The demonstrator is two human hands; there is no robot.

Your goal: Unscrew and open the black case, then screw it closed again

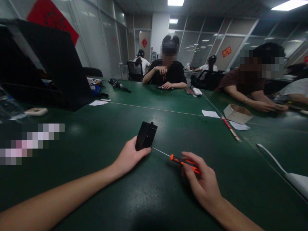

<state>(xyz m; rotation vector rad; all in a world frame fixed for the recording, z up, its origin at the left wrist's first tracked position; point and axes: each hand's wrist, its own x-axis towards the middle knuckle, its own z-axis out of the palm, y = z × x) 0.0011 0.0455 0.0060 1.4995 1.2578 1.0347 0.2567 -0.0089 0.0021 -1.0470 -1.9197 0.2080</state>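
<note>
Green table (168, 199), left hand (128, 157) gripping black box (145, 135), right hand (204, 184) gripping screwdriver (179, 159), laptop (48, 64) well apart.

I observe my left hand (128, 157) gripping a black box (145, 136); my right hand (202, 181) holds an orange screwdriver (184, 162) against it.
</note>
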